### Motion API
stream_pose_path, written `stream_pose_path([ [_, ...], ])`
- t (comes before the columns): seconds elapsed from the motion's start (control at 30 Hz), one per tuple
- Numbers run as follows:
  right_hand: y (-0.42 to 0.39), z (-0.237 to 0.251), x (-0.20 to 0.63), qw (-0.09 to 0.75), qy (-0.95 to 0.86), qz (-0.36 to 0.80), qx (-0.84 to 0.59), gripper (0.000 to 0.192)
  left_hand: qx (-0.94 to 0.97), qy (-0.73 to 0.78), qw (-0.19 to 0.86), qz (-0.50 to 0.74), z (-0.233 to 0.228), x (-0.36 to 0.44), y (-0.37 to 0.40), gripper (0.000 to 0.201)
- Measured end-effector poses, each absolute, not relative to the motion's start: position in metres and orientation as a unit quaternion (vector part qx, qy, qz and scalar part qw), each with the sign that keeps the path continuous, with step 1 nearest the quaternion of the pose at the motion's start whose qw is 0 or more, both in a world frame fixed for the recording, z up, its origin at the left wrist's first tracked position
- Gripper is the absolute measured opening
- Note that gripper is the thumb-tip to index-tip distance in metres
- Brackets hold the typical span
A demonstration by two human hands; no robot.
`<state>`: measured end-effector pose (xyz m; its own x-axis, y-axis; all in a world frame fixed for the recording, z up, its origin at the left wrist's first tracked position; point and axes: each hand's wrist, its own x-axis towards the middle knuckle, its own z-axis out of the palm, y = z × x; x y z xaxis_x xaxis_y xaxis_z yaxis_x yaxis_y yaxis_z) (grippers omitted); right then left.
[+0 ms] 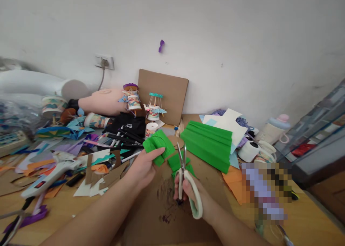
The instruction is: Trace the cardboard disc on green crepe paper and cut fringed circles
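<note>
Fingers of the left hand point(144, 167) curl tight around a folded wad of green crepe paper point(157, 145), thumb pressed on top. Just right of them, metal scissors point(185, 181) stand blades-up, slightly parted, pale handles gripped by the right hand point(188, 194). Beyond lies a pleated green sheet point(208, 145) on brown cardboard point(161, 217).

Bright, even light; warped edges.
</note>
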<state>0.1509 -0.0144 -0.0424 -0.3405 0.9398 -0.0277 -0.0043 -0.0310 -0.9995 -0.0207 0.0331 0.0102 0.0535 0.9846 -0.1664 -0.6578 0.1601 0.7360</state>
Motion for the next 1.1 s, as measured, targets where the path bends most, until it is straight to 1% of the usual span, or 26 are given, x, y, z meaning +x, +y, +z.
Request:
stream_pose_path([
  [0.1,-0.022,-0.034,0.150,0.346,-0.612,0.587,-0.401,0.058,0.230,0.330,0.683,0.610,0.013,-0.020,0.032,0.027],
  [0.17,-0.025,-0.027,0.149,0.333,-0.616,0.593,-0.399,0.058,0.242,0.331,0.688,0.599,0.012,-0.018,0.030,0.028],
  [0.27,-0.026,-0.022,0.149,0.340,-0.611,0.601,-0.388,0.061,0.302,0.322,0.700,0.561,0.008,-0.016,0.027,0.029],
  [0.33,-0.025,-0.023,0.149,0.346,-0.608,0.599,-0.389,0.062,0.340,0.310,0.705,0.539,0.005,-0.016,0.026,0.033],
  [0.4,-0.024,-0.024,0.149,0.347,-0.610,0.593,-0.395,0.061,0.361,0.305,0.706,0.527,0.003,-0.016,0.025,0.038],
  [0.5,-0.025,-0.024,0.149,0.349,-0.611,0.589,-0.398,0.062,0.375,0.304,0.705,0.520,0.001,-0.018,0.025,0.039],
  [0.7,-0.026,-0.022,0.145,0.350,-0.575,0.609,-0.419,0.062,0.367,0.315,0.705,0.519,0.003,-0.017,0.026,0.035],
  [0.97,-0.023,-0.028,0.143,0.341,-0.502,0.648,-0.460,0.065,0.360,0.295,0.719,0.516,0.004,-0.020,0.027,0.033],
  [1.1,-0.022,-0.029,0.142,0.339,-0.483,0.659,-0.466,0.061,0.331,0.307,0.717,0.531,0.007,-0.019,0.027,0.036],
])
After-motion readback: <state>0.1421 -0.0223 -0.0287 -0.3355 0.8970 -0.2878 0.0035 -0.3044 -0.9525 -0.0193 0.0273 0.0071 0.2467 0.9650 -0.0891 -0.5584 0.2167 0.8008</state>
